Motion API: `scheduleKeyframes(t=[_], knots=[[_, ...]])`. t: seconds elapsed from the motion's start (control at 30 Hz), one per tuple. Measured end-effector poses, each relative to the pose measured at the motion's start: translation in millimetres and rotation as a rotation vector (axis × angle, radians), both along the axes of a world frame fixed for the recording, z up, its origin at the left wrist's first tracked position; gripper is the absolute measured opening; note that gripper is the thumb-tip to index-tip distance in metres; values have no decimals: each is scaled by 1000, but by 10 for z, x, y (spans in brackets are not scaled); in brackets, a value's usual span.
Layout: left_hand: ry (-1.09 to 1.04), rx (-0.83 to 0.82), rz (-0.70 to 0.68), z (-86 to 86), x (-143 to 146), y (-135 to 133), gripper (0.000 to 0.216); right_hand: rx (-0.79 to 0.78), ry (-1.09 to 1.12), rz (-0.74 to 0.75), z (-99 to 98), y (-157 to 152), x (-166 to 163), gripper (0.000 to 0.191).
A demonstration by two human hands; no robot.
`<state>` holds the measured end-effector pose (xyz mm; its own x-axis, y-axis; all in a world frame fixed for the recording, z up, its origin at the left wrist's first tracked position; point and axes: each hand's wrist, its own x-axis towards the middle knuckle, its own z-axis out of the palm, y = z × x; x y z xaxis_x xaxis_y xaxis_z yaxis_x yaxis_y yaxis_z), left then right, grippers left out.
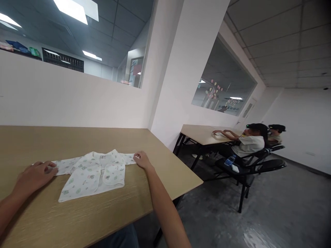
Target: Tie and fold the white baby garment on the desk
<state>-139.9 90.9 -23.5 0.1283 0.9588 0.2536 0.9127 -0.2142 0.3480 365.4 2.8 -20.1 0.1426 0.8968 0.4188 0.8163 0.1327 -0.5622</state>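
A small white baby shirt [86, 174] with a pale green and grey print lies spread on the wooden table, its front open and both sleeves stretched out sideways. At the end of the sleeve on the left, my left hand [36, 176] has its fingers closed on the cuff, with the palm side down by the tabletop. My right hand [141, 159] pinches the other cuff between thumb and fingers. Between my hands, the front panel on the right is partly folded over, and the neckline points away from me.
The table [124, 210] ends at a slanting right edge, with a white wall [77, 103] behind it. To the right are a second table [198, 133], two seated people and black chairs [248, 172]. One chair seat holds a blue-labelled bottle [230, 159].
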Motion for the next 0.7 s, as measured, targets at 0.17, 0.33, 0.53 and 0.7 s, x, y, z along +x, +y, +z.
scheduleKeyframes(t=[0.17, 0.33, 0.53, 0.7], knots=[[-51, 59, -43, 153, 182, -171, 47, 129, 13, 51, -1, 6, -86, 13], [-75, -17, -96, 167, 320, -228, 50, 49, 0, 135, 19, -33, -222, 10], [-56, -69, -152, 86, 324, -190, 55, -50, 46, 135, 54, -73, -289, 11], [-23, -103, -138, 99, 361, -211, 54, -64, 70, 140, 57, -56, -281, 10]])
